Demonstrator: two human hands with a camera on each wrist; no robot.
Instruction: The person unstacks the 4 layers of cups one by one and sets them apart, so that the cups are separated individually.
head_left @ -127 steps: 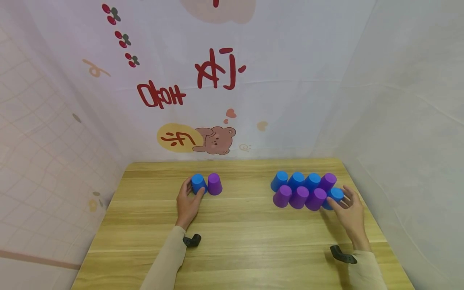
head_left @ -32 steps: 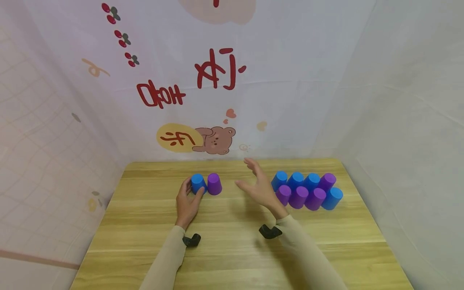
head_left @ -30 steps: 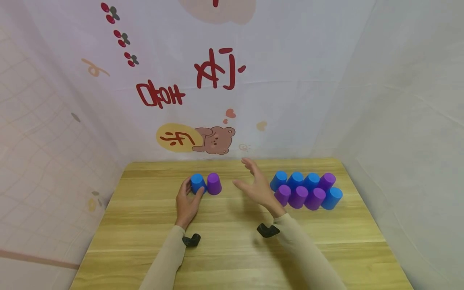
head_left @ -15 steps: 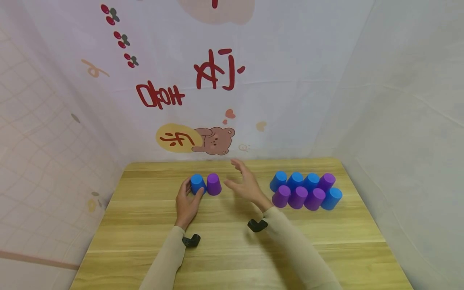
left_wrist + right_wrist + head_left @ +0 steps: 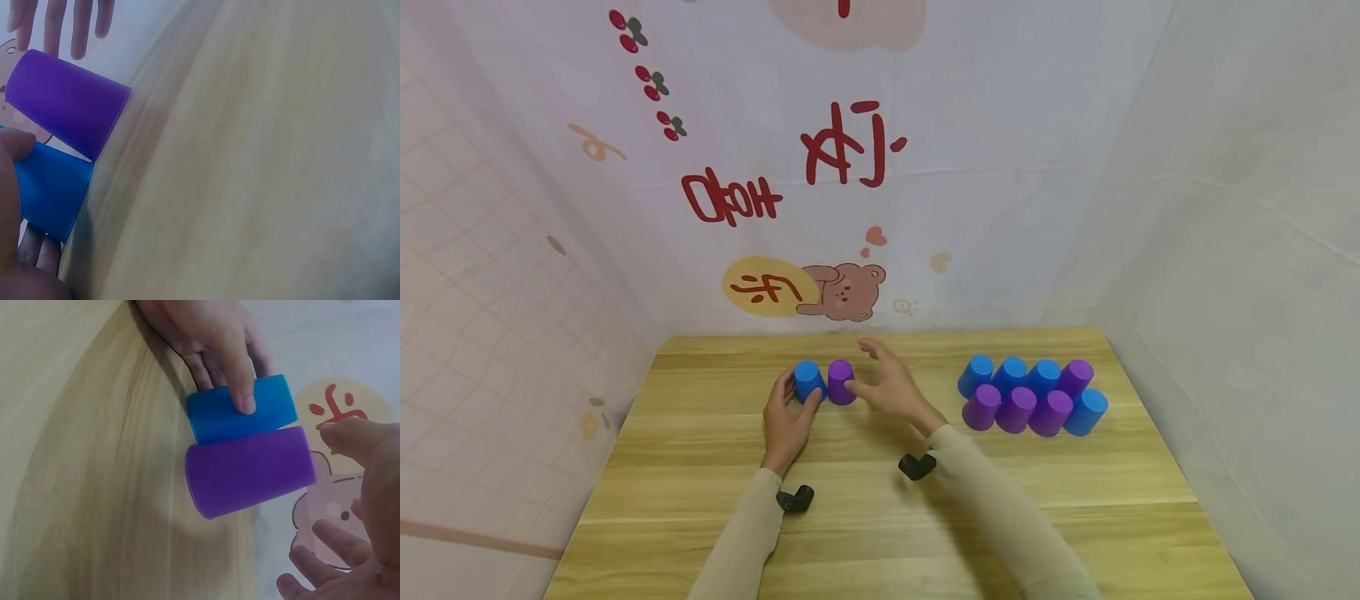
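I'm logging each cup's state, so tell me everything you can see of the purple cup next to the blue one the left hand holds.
The purple cup is a plain, smooth, plastic-looking tapered cup standing upside down, rim on the wooden table, closed base up. It sits right beside the blue cup, their sides touching or nearly so. The left hand grips the blue cup, not this one. The right hand is spread open just beside it, thumb near its side; the right wrist view shows a small gap, so no firm contact.
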